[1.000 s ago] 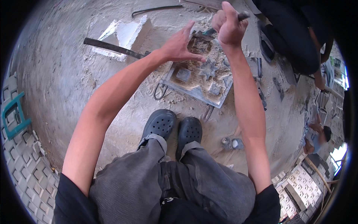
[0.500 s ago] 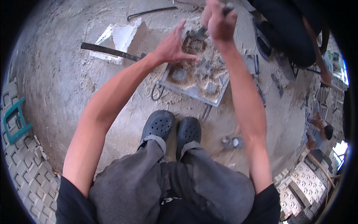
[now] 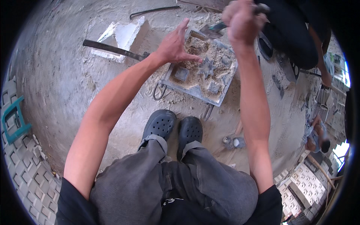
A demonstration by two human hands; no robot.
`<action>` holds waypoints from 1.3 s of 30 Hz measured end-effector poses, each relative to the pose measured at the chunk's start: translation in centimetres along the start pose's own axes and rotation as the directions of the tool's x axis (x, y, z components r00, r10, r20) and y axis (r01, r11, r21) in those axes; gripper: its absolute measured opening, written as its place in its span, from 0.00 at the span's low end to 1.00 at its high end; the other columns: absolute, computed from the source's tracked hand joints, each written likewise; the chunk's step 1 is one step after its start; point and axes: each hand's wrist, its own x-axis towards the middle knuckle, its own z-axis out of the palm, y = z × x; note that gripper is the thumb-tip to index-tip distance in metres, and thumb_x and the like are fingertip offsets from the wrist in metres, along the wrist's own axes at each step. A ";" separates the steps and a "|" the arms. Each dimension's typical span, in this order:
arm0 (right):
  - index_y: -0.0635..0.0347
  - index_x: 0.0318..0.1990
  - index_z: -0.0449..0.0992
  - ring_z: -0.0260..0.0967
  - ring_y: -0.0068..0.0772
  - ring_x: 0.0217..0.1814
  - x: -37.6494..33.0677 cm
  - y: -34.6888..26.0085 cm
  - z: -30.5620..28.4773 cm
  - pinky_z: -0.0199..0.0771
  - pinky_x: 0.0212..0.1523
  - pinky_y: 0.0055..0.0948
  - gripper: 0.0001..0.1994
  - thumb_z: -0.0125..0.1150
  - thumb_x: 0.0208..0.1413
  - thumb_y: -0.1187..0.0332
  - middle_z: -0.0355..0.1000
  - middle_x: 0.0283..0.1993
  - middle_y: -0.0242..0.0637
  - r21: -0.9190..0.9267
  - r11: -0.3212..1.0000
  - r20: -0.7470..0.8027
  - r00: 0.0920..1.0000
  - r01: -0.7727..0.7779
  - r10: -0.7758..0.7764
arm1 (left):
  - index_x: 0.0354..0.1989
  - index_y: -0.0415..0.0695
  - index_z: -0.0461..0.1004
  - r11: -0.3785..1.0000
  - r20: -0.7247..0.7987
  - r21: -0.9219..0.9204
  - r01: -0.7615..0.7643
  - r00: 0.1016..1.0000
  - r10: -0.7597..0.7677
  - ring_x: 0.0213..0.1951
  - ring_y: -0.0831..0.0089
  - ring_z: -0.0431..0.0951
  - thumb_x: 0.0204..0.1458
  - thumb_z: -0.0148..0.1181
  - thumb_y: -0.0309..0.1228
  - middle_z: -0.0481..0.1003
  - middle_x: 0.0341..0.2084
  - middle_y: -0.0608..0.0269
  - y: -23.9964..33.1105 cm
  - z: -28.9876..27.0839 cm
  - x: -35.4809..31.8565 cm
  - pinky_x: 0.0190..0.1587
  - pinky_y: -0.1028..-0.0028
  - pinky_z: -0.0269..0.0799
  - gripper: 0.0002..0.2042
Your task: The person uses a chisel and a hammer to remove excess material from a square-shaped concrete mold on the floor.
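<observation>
While the left hand [image 3: 173, 47] rests with fingers spread on the sand-filled mould tray [image 3: 225, 95], the right hand [image 3: 242, 22], clenched on a trowel [image 3: 212, 30], hangs at one o'clock.

Hands [image 3: 176, 47] over sand-filled mould tray [image 3: 225, 95]

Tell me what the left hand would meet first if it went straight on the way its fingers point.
Probably the sand in the tray: the left hand spreads just above it, fingertips aimed at the sandy middle. Whether they already touch is unclear.
</observation>
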 end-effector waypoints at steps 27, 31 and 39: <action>0.49 0.08 0.58 0.55 0.23 0.10 -2.8 -4.0 -2.2 0.60 0.18 0.28 0.24 0.54 0.58 0.65 0.60 0.09 0.31 -0.045 0.999 -0.389 0.920 0.025 -0.040 | 0.70 0.34 0.47 0.883 0.178 0.436 -0.171 0.979 0.101 0.73 0.57 0.41 0.50 0.42 0.72 0.47 0.71 0.46 4.5 -0.7 -1.8 0.73 0.55 0.29 0.53; 0.51 0.08 0.61 0.58 0.23 0.10 -4.5 3.6 -4.2 0.60 0.19 0.26 0.25 0.54 0.59 0.63 0.61 0.09 0.30 -0.274 0.958 -0.259 0.953 0.086 -0.159 | 0.69 0.32 0.47 0.891 0.182 0.432 -0.139 0.981 0.065 0.73 0.55 0.42 0.49 0.44 0.72 0.46 0.71 0.45 5.4 0.4 -1.6 0.73 0.54 0.31 0.55; 0.54 0.08 0.60 0.57 0.21 0.11 -1.8 -5.1 -4.4 0.59 0.18 0.26 0.26 0.52 0.61 0.63 0.60 0.08 0.29 0.057 0.998 -0.072 0.997 -0.024 0.028 | 0.69 0.29 0.47 0.930 0.063 0.361 -0.074 0.997 0.055 0.73 0.50 0.42 0.47 0.46 0.73 0.46 0.70 0.39 4.2 0.6 -2.7 0.73 0.55 0.34 0.57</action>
